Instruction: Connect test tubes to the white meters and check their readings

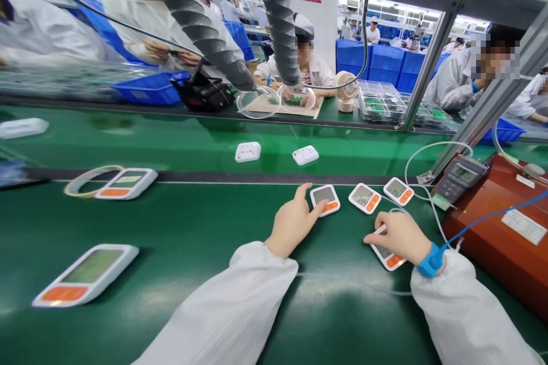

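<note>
- White sleeves (222, 308) come nearest my camera, across the lower frame, above the green bench (162, 325).
- Left hand (295, 219), centre: I have thumb and index spread wide, the thumb touching the orange-buttoned front of the first display unit (325, 194), which lies on the bench.
- Right hand (402, 234), right of centre, wears a blue wrist strap (429, 263) and partly covers the second display unit (394, 263); I cannot tell whether its fingers grip it.
- Just beyond, I see the third display unit (365, 198) and fourth display unit (398, 191), digits showing.
- Far right, a handheld gauge (461, 174) stands beside a red-brown box (496, 239).
- Lower left lies a larger-looking display unit (88, 274).
- Above centre, I see two white housings (248, 151) on the green strip (192, 140).
</note>
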Demonstrator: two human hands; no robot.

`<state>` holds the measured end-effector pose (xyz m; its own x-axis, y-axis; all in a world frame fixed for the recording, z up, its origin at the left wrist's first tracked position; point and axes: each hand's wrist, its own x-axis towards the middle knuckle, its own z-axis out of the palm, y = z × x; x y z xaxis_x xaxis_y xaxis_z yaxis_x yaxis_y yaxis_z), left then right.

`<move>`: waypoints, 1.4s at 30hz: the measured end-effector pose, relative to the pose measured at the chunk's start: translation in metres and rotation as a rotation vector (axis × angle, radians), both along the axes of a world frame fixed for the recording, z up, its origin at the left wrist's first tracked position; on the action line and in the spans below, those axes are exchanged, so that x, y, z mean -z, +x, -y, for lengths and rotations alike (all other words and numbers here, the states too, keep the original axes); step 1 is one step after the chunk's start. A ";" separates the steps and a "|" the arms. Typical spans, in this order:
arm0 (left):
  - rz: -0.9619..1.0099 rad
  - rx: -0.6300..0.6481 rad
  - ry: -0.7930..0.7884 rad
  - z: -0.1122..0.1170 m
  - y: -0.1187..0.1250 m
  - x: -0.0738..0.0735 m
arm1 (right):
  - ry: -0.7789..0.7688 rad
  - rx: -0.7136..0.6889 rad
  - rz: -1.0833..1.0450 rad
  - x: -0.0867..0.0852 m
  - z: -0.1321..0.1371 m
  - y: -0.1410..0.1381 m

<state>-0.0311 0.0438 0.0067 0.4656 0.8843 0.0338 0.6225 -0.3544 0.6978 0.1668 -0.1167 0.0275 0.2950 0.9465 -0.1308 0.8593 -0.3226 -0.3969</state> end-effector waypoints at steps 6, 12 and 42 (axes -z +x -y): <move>0.435 0.655 -0.684 0.048 0.012 0.005 | 0.366 0.076 -0.559 0.015 -0.007 -0.013; 0.584 0.570 -0.960 0.043 0.012 0.010 | 0.374 -0.001 -0.786 0.022 -0.013 -0.010; 0.351 -0.137 -0.328 -0.048 -0.029 0.017 | 0.580 0.084 0.142 0.071 -0.028 0.005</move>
